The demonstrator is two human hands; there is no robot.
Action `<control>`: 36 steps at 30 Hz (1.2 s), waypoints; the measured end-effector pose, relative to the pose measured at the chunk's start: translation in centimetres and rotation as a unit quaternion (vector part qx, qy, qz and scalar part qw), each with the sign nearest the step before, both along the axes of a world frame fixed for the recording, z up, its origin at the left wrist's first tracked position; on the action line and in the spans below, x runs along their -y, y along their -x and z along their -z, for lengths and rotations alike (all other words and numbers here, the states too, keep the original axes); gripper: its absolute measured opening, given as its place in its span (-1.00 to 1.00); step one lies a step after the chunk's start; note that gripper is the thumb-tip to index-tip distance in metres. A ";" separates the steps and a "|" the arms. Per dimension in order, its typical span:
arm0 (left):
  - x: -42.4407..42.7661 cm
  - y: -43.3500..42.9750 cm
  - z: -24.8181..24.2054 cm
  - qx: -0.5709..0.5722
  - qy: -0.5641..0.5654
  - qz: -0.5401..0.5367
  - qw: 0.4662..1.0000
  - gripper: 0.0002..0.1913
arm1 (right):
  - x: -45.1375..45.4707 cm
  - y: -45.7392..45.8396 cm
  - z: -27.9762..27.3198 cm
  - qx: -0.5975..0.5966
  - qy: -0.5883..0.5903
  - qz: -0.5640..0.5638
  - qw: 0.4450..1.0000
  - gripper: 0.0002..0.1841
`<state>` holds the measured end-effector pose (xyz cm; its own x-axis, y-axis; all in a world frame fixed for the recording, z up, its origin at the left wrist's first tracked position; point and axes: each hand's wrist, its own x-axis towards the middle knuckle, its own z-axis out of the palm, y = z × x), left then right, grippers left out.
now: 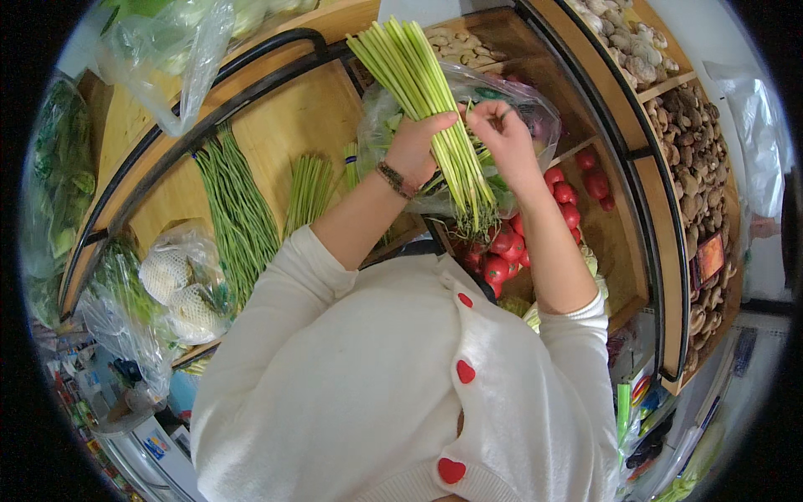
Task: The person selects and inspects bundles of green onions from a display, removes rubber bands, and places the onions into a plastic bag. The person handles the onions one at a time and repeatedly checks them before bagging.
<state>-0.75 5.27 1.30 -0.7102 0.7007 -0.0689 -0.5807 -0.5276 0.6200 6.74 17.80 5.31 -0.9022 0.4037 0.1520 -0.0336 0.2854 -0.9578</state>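
My left hand [414,147] is wrapped around a bunch of long pale-green vegetable stalks [420,81]. The cut tops slant up and away to the left. Thin stringy roots [477,226] hang at the near end. On the bunch's right side, my right hand [505,138] pinches a small green leaf bit [470,108] between thumb and fingertips. Beneath both hands lies an open clear plastic bag [542,106] with leafy greens in it, partly hidden by the stalks and my arms.
Red tomatoes [502,245] fill a wooden bin below the roots. Long green beans [232,194] and another stalk bunch [308,182] lie on the left shelf, near net-wrapped round produce [164,273]. Black rails [633,150] edge the shelves; mushrooms [690,150] and a phone-like screen [710,260] are right.
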 end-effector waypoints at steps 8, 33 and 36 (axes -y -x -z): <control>1.4 -2.0 -0.1 0.025 -0.009 -0.020 0.999 -0.72 | 0.9 -3.4 0.2 0.084 0.112 -0.041 0.989 -0.89; 2.4 -1.5 0.1 0.039 -0.062 0.096 0.993 -0.59 | 0.8 -3.7 -0.1 0.079 0.159 -0.058 0.982 -0.82; 2.4 -1.6 -0.1 0.051 -0.062 0.096 0.992 -0.62 | 0.9 -3.7 0.2 0.114 0.144 -0.068 0.981 -0.87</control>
